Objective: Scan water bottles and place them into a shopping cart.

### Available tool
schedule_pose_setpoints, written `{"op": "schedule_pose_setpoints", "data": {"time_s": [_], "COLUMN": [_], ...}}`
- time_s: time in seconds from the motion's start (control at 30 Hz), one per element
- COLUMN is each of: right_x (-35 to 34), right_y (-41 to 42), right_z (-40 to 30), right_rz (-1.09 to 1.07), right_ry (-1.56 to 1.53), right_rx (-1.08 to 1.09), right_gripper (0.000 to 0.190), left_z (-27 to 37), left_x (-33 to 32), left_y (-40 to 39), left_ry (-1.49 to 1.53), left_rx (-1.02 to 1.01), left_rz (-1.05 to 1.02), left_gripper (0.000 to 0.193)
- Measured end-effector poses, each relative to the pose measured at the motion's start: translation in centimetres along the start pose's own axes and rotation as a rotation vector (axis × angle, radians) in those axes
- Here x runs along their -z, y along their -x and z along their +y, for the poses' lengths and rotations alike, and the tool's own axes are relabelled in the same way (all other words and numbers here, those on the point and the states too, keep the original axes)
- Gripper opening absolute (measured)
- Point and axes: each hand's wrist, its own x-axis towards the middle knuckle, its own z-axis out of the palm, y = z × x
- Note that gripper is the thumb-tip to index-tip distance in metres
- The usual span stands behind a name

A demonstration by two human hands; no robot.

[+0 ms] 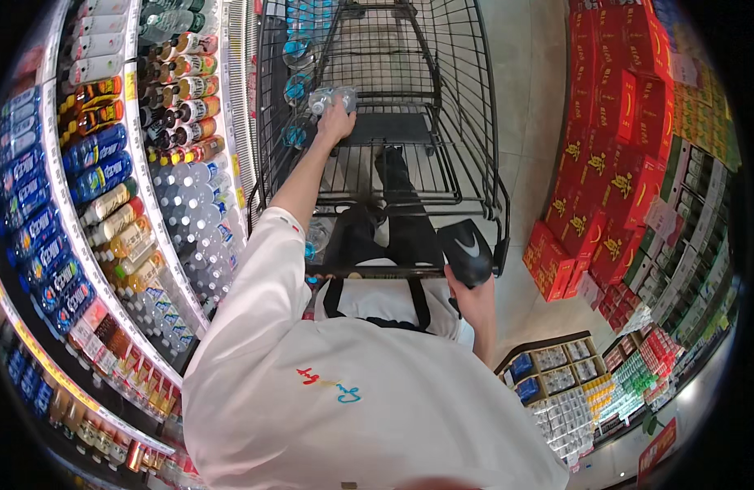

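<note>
My left hand (337, 124) is shut on a clear plastic bottle (331, 100), held over the wire basket of a black shopping cart (438, 202). The bottle lies sideways in my fingers, above the left half of the basket. My right hand (472, 293) is at the right end of the cart's near bar, just below a black rounded part with a light curved mark (466, 252). That part hides most of the fingers, so their grip cannot be told. A white bag with black straps (377, 299) is between the near bar and my body.
Shelves of bottled drinks (193, 208) run along my left, close to the cart. Large bottles with blue caps (296, 87) stand low beside the cart's left side. Stacked red boxes (603, 171) line the right, across the tiled floor (524, 122). Boxed goods (554, 373) are stacked at lower right.
</note>
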Motion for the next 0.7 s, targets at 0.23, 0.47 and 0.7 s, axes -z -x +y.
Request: {"op": "schedule_pose_setpoints", "data": {"time_s": [0.23, 0.47, 0.7], "right_x": [-0.2, -0.9, -3.0], "right_y": [-0.9, -1.3, -0.8], "right_z": [-0.2, -1.0, -3.4], "right_rz": [0.041, 0.005, -0.097], "right_ry": [0.026, -0.012, -0.185], "right_rx": [-0.038, -0.018, 0.043], "right_gripper": [0.024, 0.019, 0.015], "left_z": [-0.2, 1.7, 5.6], "left_x": [-2.3, 3.2, 15.6], "left_y": [-3.4, -0.8, 11.3], "left_ry": [0.01, -0.052, 0.102], "left_rx": [0.044, -0.111, -0.335], "left_rz": [0.13, 0.073, 0.049], "left_gripper": [0.047, 0.043, 0.036]}}
